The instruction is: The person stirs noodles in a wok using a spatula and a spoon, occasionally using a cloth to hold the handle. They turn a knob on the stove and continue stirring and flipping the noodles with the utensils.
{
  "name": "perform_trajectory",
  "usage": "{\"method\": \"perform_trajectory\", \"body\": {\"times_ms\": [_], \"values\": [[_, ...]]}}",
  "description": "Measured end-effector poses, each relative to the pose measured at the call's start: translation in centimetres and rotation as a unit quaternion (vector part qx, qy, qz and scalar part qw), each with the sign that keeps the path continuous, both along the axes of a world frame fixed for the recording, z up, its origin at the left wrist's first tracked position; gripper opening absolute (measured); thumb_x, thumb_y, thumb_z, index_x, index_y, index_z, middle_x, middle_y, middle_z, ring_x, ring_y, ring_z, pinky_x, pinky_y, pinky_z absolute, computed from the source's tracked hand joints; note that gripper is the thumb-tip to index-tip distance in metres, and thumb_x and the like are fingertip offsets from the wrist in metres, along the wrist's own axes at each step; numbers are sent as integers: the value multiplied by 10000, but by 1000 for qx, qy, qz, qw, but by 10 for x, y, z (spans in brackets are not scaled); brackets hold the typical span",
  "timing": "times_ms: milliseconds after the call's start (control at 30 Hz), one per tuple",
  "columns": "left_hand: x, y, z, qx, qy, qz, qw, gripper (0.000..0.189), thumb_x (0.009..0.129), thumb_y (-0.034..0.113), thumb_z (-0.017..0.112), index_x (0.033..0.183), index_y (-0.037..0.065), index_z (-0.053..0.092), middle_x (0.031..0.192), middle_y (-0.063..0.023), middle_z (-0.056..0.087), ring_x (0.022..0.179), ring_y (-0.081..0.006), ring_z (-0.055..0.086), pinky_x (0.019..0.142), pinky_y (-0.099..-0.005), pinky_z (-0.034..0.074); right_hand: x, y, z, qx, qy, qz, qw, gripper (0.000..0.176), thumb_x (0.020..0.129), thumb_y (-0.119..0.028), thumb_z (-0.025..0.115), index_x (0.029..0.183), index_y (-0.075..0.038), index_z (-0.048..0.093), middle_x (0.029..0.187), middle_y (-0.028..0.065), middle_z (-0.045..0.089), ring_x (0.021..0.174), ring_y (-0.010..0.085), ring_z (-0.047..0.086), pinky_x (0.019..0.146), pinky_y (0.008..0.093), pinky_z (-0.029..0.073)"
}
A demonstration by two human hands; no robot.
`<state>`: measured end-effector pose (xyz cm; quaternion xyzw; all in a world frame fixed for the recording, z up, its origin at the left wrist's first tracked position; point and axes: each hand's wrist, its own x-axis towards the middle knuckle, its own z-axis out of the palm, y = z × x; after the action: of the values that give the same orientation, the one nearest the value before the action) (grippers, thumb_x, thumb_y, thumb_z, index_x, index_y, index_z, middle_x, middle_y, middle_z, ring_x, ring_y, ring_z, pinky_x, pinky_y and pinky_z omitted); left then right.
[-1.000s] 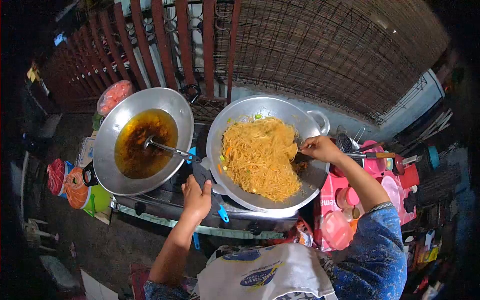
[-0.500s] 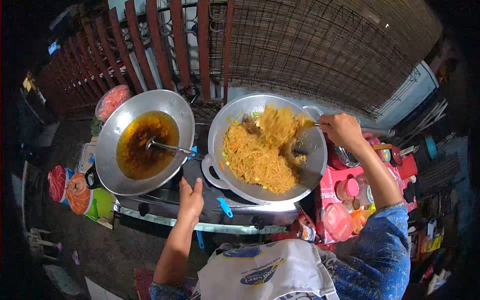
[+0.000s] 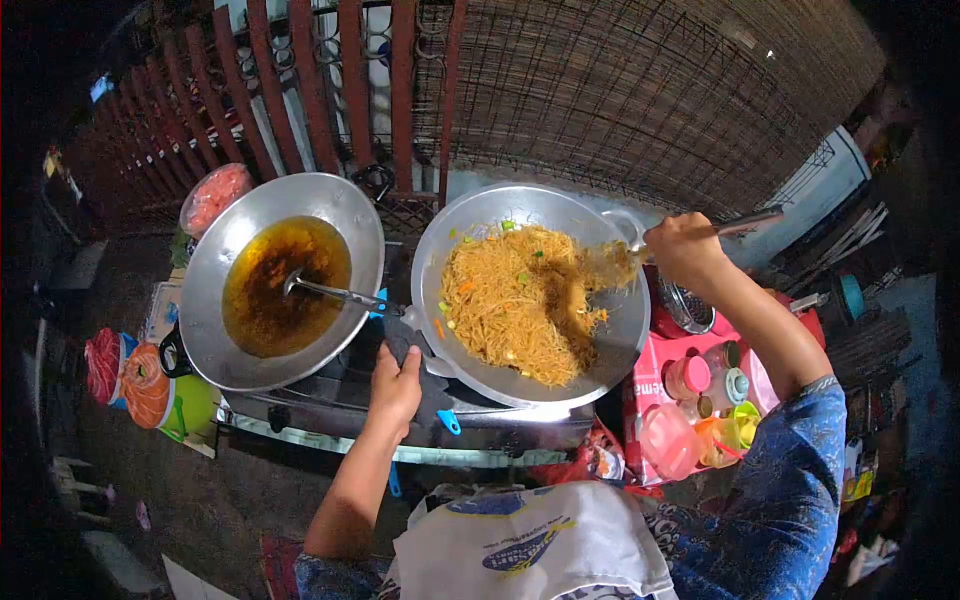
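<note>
While noodles (image 3: 490,310) lie between them, right hand (image 3: 686,250) gripping utensil (image 3: 750,219), left hand (image 3: 396,392) clutching cloth (image 3: 401,338)

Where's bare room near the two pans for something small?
Only narrow patches look bare: the stove between the oil pan and the left hand, and pink tablecloth between the noodle pan and pink-lidded jar. Crowded between the pans: ladle handle, dark cloth.

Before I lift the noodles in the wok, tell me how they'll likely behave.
The noodles will probably sag and drape, as the strands look thin and curved. They may come up as a clump, since the strands cross and tangle densely. The small green pieces could drop off, as some lie on top.
</note>
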<state>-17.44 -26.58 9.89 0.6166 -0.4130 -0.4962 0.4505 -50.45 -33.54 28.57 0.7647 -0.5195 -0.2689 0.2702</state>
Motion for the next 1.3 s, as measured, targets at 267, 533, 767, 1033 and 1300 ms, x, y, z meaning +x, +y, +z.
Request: {"method": "perform_trajectory", "body": {"times_ms": [267, 533, 767, 1033, 1300], "values": [[-9, 6, 12, -9, -78, 7, 997, 375, 879, 174, 484, 1200, -5, 411, 1156, -181, 503, 1087, -298, 474, 924, -344, 350, 14, -48, -122, 108, -181, -83, 974, 187, 777, -237, 558, 884, -111, 648, 844, 133, 642, 815, 299, 629, 690, 425, 501], [-2, 2, -6, -15, -72, -3, 997, 471, 885, 216, 479, 1264, -33, 349, 1242, -209, 446, 1153, -316, 427, 963, -354, 322, -19, -39, -113, 161, -502, -113, 842, 177, 757, -267, 610, 876, -143, 653, 814, 124, 645, 758, 290, 616, 676, 365, 479], [3, 1, 6, 34, -82, -56, 994, 502, 885, 256, 476, 1280, -20, 335, 1305, -225, 367, 1219, -328, 343, 1008, -364, 269, -24, -16, -49, 75, -437, -105, 890, 156, 745, -263, 622, 833, -138, 655, 767, 132, 642, 714, 322, 611, 635, 388, 479], [12, 6, 19, 30, -141, -92, 985, 522, 870, 313, 488, 1266, -2, 360, 1301, -242, 354, 1214, -369, 321, 1015, -404, 252, 9, 1, -15, -72, -189, -11, 979, 115, 745, -178, 525, 807, -156, 619, 628, 106, 606, 605, 284, 619, 521, 405, 482], [10, 4, 0, 2, -155, -56, 986, 519, 858, 305, 502, 1219, -51, 388, 1257, -252, 396, 1179, -376, 359, 1001, -401, 275, 1, -4, 2, -42, -23, 24, 999, 132, 691, -144, 547, 780, -135, 643, 614, 93, 614, 611, 272, 635, 530, 372, 503]]}}
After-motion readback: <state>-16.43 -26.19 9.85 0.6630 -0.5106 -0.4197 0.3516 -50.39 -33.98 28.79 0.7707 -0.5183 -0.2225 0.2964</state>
